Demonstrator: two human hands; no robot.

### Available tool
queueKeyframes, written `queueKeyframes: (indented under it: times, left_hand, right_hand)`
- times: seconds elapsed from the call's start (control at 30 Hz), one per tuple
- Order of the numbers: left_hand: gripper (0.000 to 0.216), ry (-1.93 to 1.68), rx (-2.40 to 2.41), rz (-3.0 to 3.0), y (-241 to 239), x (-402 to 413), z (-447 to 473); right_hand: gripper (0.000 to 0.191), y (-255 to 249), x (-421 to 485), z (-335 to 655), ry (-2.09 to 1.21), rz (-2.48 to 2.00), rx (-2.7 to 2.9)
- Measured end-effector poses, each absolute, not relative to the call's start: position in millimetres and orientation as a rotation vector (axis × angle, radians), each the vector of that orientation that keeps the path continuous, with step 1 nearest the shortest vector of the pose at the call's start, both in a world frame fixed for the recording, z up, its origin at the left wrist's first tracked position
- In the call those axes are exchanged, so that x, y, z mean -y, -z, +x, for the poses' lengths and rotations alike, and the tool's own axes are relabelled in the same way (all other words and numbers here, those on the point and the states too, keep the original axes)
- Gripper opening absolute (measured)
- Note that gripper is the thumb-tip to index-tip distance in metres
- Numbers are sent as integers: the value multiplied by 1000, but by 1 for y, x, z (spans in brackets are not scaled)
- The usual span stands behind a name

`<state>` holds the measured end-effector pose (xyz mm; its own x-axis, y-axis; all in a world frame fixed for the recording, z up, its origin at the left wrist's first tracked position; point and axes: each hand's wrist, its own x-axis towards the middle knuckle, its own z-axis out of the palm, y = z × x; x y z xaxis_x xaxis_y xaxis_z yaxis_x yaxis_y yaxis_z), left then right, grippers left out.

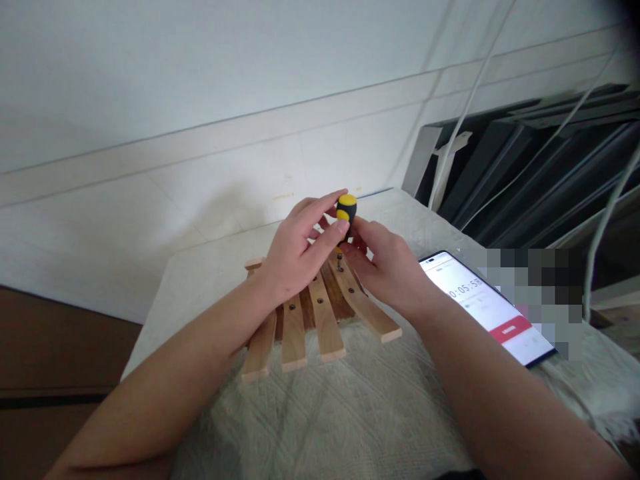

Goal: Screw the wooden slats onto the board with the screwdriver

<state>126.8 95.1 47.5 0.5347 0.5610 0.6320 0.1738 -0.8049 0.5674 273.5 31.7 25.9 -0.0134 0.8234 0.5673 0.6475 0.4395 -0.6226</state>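
A short screwdriver with a black and yellow handle (346,207) stands upright over a wooden slat assembly (325,320) lying on a cloth-covered surface. My left hand (295,253) pinches the handle from the left with thumb and fingers. From the right, my right hand (387,270) holds the lower part of the tool, fingers curled close to its tip. The tip meets a slat near a dark screw (341,265). Other screws show in the slats nearer to me.
A phone (493,307) with a running timer on its screen lies at the right on the cloth (350,413). Dark panels (530,173) and white cables (465,113) lean against the wall behind it. The surface's left edge drops to a brown floor.
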Motion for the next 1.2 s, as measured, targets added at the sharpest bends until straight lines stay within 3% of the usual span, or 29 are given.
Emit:
queueKeyframes:
  times: [0.3, 0.43, 0.63, 0.8, 0.93, 1.2]
  left_hand:
    - [23, -1226, -621, 2267, -46, -95, 129]
    - [32, -1198, -626, 2273, -48, -88, 130]
    - [29, -1206, -615, 2355, -48, -90, 129]
    - [30, -1235, -645, 2262, -43, -96, 131]
    - [34, -1222, -612, 2230, -43, -95, 131]
    - [33, -1134, -519, 2138, -44, -101, 128]
  right_hand:
    - [5, -21, -33, 276, -78, -1186, 1782]
    - [16, -21, -34, 278, -109, -1250, 1705]
    - [7, -23, -30, 274, -180, -1265, 1737]
    - [16, -18, -33, 273, -245, -1271, 1682]
    - [8, -15, -37, 273, -224, -1235, 1660]
    - [16, -17, -35, 272, -265, -1227, 1764]
